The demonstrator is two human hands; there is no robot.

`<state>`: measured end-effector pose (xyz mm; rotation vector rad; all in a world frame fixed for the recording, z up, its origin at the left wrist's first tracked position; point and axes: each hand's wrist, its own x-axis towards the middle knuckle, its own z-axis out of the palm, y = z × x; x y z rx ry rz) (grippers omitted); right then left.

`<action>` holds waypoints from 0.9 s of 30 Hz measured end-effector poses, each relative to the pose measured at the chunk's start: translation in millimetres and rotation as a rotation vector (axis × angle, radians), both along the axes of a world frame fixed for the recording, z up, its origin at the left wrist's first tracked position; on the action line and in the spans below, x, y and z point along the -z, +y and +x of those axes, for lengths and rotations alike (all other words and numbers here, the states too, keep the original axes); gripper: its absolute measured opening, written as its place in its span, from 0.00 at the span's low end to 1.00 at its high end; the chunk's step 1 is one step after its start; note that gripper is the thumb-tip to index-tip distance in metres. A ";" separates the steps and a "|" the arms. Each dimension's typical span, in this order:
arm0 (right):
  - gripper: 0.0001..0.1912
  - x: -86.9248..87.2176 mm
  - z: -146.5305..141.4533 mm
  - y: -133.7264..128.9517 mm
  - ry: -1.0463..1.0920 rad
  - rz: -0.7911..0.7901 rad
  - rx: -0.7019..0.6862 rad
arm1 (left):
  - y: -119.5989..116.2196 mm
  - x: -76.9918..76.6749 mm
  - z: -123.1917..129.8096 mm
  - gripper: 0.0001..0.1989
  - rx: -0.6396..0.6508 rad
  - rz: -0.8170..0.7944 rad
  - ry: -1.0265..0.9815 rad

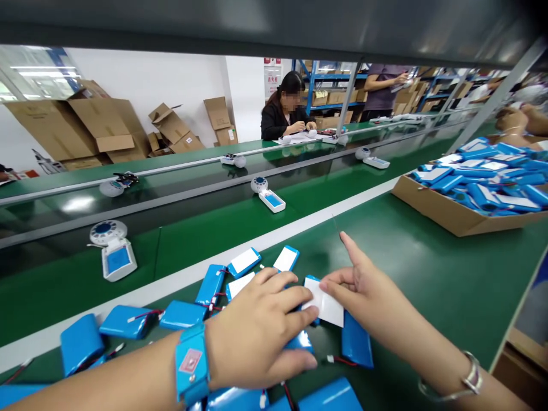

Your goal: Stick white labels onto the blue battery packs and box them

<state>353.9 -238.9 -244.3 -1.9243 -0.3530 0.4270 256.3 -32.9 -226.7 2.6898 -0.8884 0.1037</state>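
Observation:
My left hand (261, 319), wearing a blue wrist strap (192, 365), reaches palm down over blue battery packs, its fingers spread. Its fingertips meet the left edge of a white rectangular sticker (327, 308), which partly covers a blue battery pack (311, 281). At the sticker's upper right, the thumb and a finger of my right hand (363, 285) pinch it, with another finger pointing up and away. Just below lies a loose battery pack (356, 341) with a red and black lead. Several more packs, such as one at the left (82, 343), lie around; some bear white pads.
A cardboard tray (432, 210) heaped with battery packs stands at the right. Beyond a white strip (291, 224), white devices (272, 201) with round heads sit along the green line. A co-worker (282, 111) sits across. A dark shelf (257, 28) hangs overhead.

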 end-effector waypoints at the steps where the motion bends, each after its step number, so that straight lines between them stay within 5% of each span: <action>1: 0.55 -3.5 -1.6 -0.9 -0.028 -0.029 -0.007 | -0.2 2.5 0.1 0.27 0.004 0.003 0.013; 7: 0.51 -22.4 -0.6 -25.7 -0.492 -0.094 0.247 | 0.7 3.8 2.7 0.34 0.013 -0.042 0.071; 14: 0.52 -0.5 -9.0 -52.0 -0.111 0.119 0.047 | -22.4 -20.4 7.8 0.26 -0.022 -0.061 -0.004; 20: 0.50 9.7 -28.6 -55.5 -0.088 0.142 0.017 | -44.1 -6.3 2.0 0.31 0.113 -0.034 -0.032; 22: 0.46 15.0 -31.6 -58.6 -0.252 0.005 0.010 | -45.0 1.5 2.1 0.33 0.120 -0.036 0.011; 27: 0.38 25.3 -22.3 -65.4 -1.178 -0.496 -0.102 | -45.3 12.8 5.7 0.36 0.147 -0.088 0.014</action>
